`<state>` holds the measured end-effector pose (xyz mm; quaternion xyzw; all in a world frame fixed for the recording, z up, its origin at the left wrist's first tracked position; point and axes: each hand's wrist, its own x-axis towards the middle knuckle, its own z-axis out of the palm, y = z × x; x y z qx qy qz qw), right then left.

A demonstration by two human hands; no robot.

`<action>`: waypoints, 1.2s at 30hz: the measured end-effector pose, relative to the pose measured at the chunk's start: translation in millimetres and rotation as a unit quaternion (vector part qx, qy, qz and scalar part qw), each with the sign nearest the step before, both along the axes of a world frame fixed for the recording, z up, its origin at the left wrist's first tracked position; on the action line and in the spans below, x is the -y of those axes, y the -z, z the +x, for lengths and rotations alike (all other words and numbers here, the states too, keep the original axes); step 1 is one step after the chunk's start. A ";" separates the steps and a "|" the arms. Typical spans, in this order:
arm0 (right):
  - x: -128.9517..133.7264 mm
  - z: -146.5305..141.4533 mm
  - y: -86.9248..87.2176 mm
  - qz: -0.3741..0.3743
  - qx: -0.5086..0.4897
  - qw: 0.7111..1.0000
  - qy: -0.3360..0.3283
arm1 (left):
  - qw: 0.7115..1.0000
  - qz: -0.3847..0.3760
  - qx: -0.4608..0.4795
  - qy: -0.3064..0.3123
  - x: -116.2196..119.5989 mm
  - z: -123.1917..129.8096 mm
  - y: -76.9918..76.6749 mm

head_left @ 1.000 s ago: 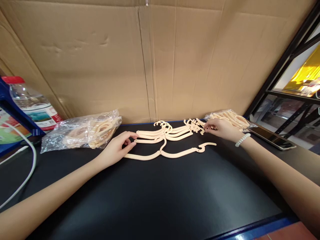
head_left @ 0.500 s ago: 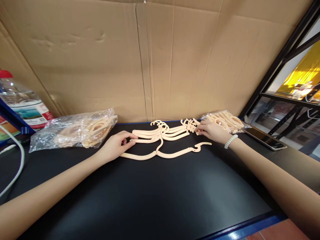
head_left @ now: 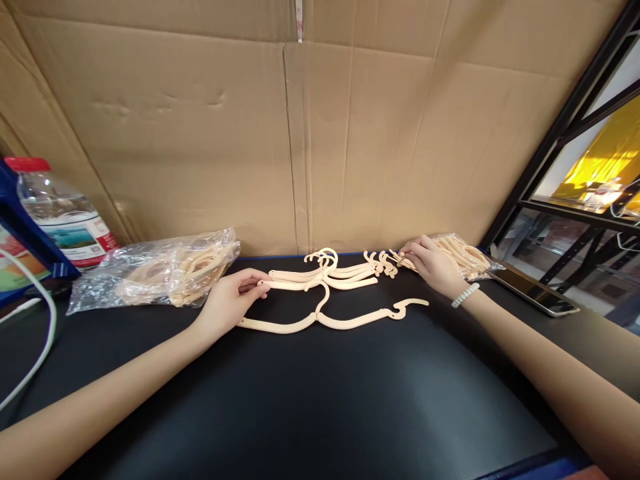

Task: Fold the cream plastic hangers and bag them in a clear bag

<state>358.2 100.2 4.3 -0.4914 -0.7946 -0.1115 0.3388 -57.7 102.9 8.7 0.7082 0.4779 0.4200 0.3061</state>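
Note:
My left hand (head_left: 233, 300) pinches the left end of a beige folding clothes hanger (head_left: 285, 285), the front one of a stack lying flat. Behind it are several like hangers (head_left: 350, 270), their hooks overlapping in the middle. Closer to me lies a single spread hanger (head_left: 350, 322) with a curved end piece at its right tip. My left wrist partly covers its left tip. At the right ends of the stack, my right hand (head_left: 435, 267) has its fingers closed on a small beige hanger piece (head_left: 404, 261), mostly hidden. Several curved end pieces (head_left: 385, 263) lie beside it.
Clear plastic bags of beige hangers lie at the left (head_left: 155, 270) and right (head_left: 467, 257). A red-capped bottle (head_left: 70, 223) and a white cable (head_left: 47, 320) are far left. A phone (head_left: 535, 291) lies right. A cardboard wall (head_left: 240, 147) backs the black table (head_left: 310, 400).
The view has tilted up a little. My right hand has shifted slightly right, away from the ends of the hanger stack. My left hand keeps its pinch on the front hanger.

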 end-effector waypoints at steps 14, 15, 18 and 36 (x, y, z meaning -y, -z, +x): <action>17.5 -28.0 -15.8 -0.071 -0.458 0.885 -0.042 | 0.979 -0.018 0.188 -0.074 10.9 3.2 3.9; 20.9 -33.0 -18.2 -0.096 -0.505 0.855 -0.067 | 0.976 -0.023 0.202 -0.073 13.1 4.2 3.8; 30.7 -47.4 -22.6 -0.160 -0.585 0.785 -0.126 | 0.967 -0.041 0.243 -0.068 20.1 7.2 3.7; 40.7 -70.2 -15.9 -0.334 -0.583 0.720 -0.172 | 0.935 -0.127 0.332 0.005 20.0 5.7 4.0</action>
